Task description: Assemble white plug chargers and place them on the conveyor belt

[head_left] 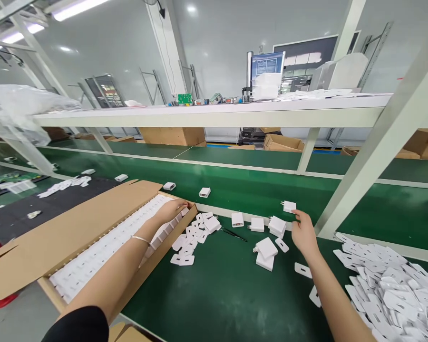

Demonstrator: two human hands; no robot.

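My right hand (304, 233) pinches a small white plug-in charger (289, 206) by its near edge, its prongs pointing left over the green belt. My left hand (171, 210) reaches into the far end of a long cardboard box (164, 261), fingers curled down; whatever they grip is hidden. Rows of white pieces in dividers (117, 247) fill the box. Between my hands, several white chargers (257, 224) stand on the green bench, two of them stacked (266, 251). Flat white plates with slots (187, 244) lie beside the box, near a dark, thin tool (233, 233).
A large heap of white slotted plates (395, 289) covers the bench at right. More chargers sit on the green belt (242, 183) behind a pale rail. A slanted white post (371, 156) rises beside my right hand, and a shelf (214, 116) spans above the belt.
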